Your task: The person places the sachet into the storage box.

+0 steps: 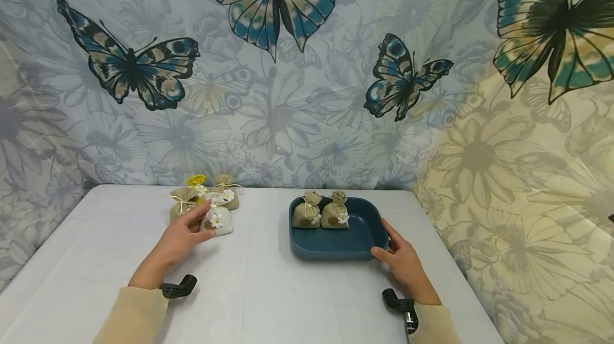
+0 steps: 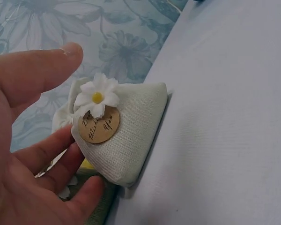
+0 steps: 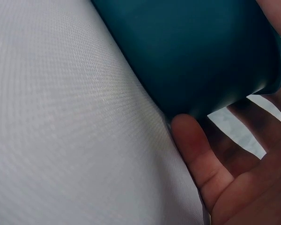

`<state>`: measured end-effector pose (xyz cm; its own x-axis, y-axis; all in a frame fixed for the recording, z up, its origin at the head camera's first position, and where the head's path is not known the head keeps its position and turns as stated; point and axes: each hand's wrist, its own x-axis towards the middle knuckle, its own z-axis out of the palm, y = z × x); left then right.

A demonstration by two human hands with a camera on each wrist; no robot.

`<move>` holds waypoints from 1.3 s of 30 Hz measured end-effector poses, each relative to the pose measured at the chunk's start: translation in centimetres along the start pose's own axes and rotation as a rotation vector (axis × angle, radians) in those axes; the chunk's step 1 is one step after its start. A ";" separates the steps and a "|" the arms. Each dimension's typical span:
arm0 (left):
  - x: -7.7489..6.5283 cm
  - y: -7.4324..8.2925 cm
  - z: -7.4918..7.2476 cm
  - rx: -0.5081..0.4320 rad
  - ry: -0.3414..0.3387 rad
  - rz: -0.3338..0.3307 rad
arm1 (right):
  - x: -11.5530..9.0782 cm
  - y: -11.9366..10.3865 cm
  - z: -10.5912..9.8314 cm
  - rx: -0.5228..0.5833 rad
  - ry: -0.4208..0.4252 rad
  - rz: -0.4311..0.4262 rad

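Observation:
My left hand (image 1: 179, 240) is at a small white cloth pouch (image 1: 217, 220) on the left of the table. In the left wrist view the fingertips (image 2: 68, 133) touch the tied neck side of the pouch, while the thumb (image 2: 47, 70) stands apart from it. The pouch bears a white daisy (image 2: 97, 97) and a round brown tag (image 2: 100, 126) with writing. With thumb and fingers, my right hand (image 1: 403, 264) grips the right front corner of a blue rectangular tray (image 1: 336, 250). Two beige pouches (image 1: 306, 215) with daisies sit upright in the tray's back left.
Behind the white pouch stand two beige pouches (image 1: 179, 202) and a yellow-topped one (image 1: 196, 180), close together. A white cloth covers the table (image 1: 259, 290). Just behind its back edge hangs a butterfly-print curtain (image 1: 283, 120).

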<state>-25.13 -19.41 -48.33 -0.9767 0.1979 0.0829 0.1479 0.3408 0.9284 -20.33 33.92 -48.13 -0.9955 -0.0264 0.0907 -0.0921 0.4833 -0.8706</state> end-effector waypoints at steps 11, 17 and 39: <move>0.2 -0.3 0.8 0.163 0.035 0.054 | 0.8 2.8 0.2 -0.030 0.026 -0.020; -0.1 0.3 1.3 0.221 0.043 0.052 | 0.8 2.8 0.2 -0.029 0.023 -0.022; 0.3 -0.6 1.3 0.398 0.007 0.124 | 1.0 2.3 0.1 -0.039 0.001 -0.012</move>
<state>-25.32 -18.35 -49.30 -0.9486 0.2540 0.1888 0.3114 0.6435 0.6992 -21.54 34.95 -50.08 -0.9943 -0.0316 0.1017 -0.1033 0.5163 -0.8501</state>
